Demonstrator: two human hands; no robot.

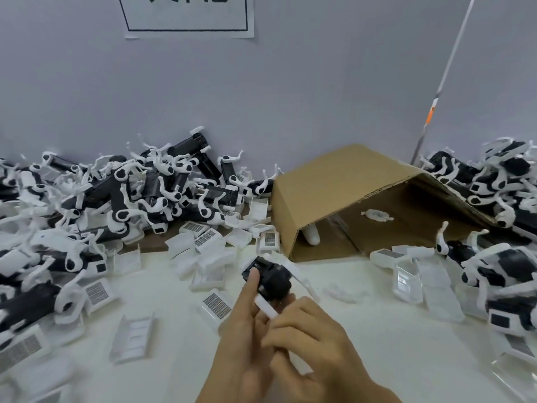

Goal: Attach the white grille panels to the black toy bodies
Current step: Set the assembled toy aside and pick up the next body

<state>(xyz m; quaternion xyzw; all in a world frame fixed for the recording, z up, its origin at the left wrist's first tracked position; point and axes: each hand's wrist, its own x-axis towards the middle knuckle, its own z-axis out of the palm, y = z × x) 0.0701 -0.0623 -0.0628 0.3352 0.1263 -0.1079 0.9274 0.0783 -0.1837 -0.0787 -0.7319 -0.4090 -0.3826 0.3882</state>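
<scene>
A black toy body (271,276) with white legs is held above the white table, just in front of me. My left hand (242,335) grips it from below, with the thumb up against its near end. My right hand (313,338) pinches a white grille panel (266,307) that lies against the underside of the body. Loose white grille panels (216,303) lie scattered over the table. Piles of black toy bodies with white legs (136,193) fill the left side.
An open cardboard box (328,187) lies on its side at the back right, with a white part inside. More toy bodies (499,181) are heaped at the right. Clear plastic pieces (406,282) lie beside them. A thin rod (444,80) leans on the wall.
</scene>
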